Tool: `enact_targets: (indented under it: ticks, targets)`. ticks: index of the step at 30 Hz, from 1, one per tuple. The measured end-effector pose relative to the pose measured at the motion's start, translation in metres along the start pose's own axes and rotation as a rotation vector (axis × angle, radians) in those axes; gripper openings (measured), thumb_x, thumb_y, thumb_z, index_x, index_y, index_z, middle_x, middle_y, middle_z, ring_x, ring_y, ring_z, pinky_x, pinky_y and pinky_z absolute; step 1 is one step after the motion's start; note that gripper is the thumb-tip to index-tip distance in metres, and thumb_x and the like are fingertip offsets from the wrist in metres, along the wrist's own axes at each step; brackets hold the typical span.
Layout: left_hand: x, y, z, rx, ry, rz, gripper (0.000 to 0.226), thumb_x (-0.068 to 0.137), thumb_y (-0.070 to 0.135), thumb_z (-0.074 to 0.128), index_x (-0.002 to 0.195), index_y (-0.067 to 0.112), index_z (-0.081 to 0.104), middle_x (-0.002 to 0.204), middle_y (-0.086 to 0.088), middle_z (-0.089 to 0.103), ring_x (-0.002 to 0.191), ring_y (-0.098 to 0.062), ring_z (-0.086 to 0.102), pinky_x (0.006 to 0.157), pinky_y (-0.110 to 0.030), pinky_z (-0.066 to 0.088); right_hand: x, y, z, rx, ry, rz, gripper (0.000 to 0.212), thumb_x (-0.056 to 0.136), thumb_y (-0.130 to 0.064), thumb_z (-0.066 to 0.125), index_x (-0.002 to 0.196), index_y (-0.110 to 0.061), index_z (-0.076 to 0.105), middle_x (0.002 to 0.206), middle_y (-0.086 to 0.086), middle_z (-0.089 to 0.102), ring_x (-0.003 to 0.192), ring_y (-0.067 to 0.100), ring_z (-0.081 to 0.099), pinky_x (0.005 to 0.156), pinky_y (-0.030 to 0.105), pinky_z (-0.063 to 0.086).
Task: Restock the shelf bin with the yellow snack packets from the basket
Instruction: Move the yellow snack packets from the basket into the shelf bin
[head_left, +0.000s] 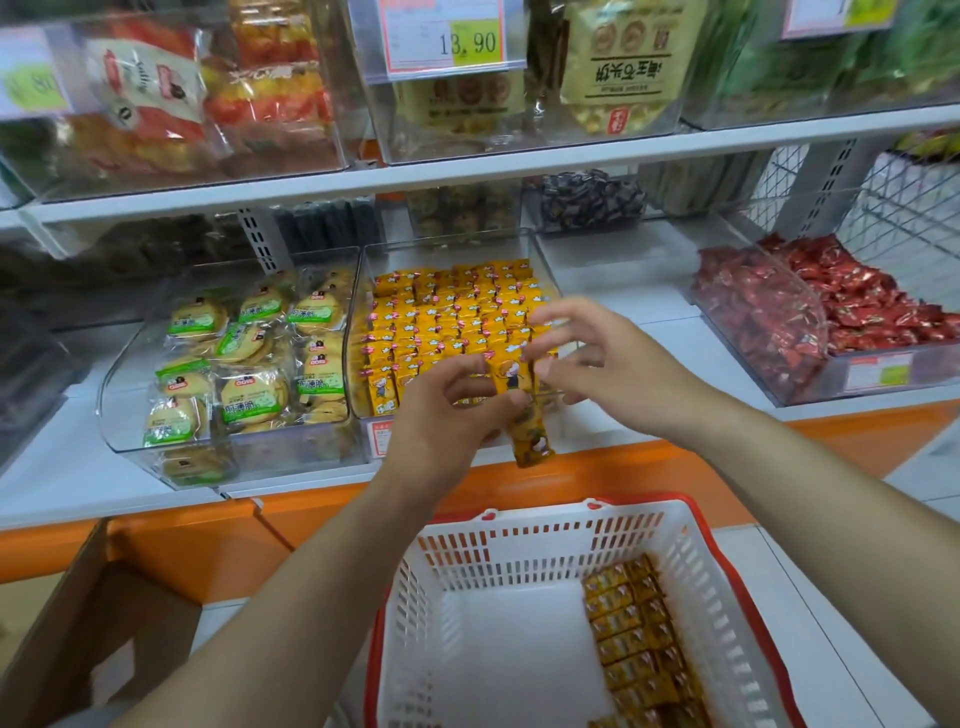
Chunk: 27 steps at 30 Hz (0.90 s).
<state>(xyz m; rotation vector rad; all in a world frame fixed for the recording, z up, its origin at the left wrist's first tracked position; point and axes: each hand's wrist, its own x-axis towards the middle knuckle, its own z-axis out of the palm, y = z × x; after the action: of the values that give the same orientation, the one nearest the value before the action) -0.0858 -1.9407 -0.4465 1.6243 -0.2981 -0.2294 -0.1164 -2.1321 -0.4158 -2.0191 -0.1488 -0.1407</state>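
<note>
Two hands (441, 415) (608, 369), one basket (545, 521), one cardboard box (78, 623)

Both bare forearms rise from the bottom edge and converge at the frame's centre. The left hand (447, 410) grips a stack of yellow packets (523, 421) with curled fingers. The right hand (602, 364), fingers arched, pinches the stack's top.

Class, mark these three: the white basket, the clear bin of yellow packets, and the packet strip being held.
white basket (545, 564), head view, slotted back wall.
clear bin (452, 253), head view, transparent back wall.
packet strip (511, 376), head view, printed upper face.
</note>
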Motion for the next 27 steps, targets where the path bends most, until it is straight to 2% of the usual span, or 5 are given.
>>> enact_targets:
  ticks: [8,13,19,23,27]
  targets:
    - [0.011,0.022,0.012,0.234,-0.008,0.163,0.035,0.082,0.015,0.083,0.095,0.042,0.066,0.087,0.014,0.072,0.076,-0.006,0.073,0.057,-0.019,0.056,0.019,-0.007,-0.015,-0.115,-0.089,-0.087,0.025,0.087,-0.018,0.075,0.103,-0.038,0.069,0.107,-0.005,0.063,0.078,0.027,0.067,0.073,0.041,0.059]
    - [0.062,0.026,-0.004,0.488,0.101,0.210,0.015,0.096,0.023,0.068,0.109,0.031,0.068,0.091,0.014,0.068,0.072,0.005,0.061,0.057,-0.010,0.047,0.045,0.005,-0.037,-0.136,0.164,-0.060,0.027,0.085,-0.009,0.076,0.102,-0.028,0.068,0.107,0.003,0.068,0.082,0.026,0.071,0.085,0.044,0.058]
    - [0.121,-0.006,-0.010,1.154,-0.117,0.202,0.060,0.079,0.047,0.082,0.133,0.035,0.058,0.140,0.004,0.054,0.129,-0.019,0.048,0.097,-0.034,0.043,0.066,0.026,-0.032,-0.351,0.129,-0.007,0.027,0.087,-0.013,0.074,0.108,-0.028,0.067,0.099,-0.009,0.066,0.083,0.019,0.071,0.083,0.033,0.054]
    - [0.133,-0.026,-0.016,1.175,-0.180,0.249,0.072,0.077,0.055,0.081,0.140,0.034,0.054,0.144,0.004,0.050,0.131,-0.019,0.046,0.104,-0.037,0.042,0.078,0.030,-0.023,-0.477,0.067,-0.016,0.028,0.088,-0.017,0.073,0.110,-0.032,0.066,0.088,-0.003,0.069,0.088,0.019,0.066,0.077,0.032,0.051]
    - [0.135,-0.040,-0.023,1.133,-0.112,0.318,0.065,0.080,0.055,0.078,0.137,0.032,0.058,0.139,0.007,0.056,0.126,-0.016,0.051,0.103,-0.036,0.046,0.088,0.032,-0.016,-0.611,0.038,-0.025,0.029,0.087,-0.026,0.074,0.115,-0.033,0.067,0.117,-0.002,0.069,0.107,0.019,0.061,0.092,0.037,0.050]
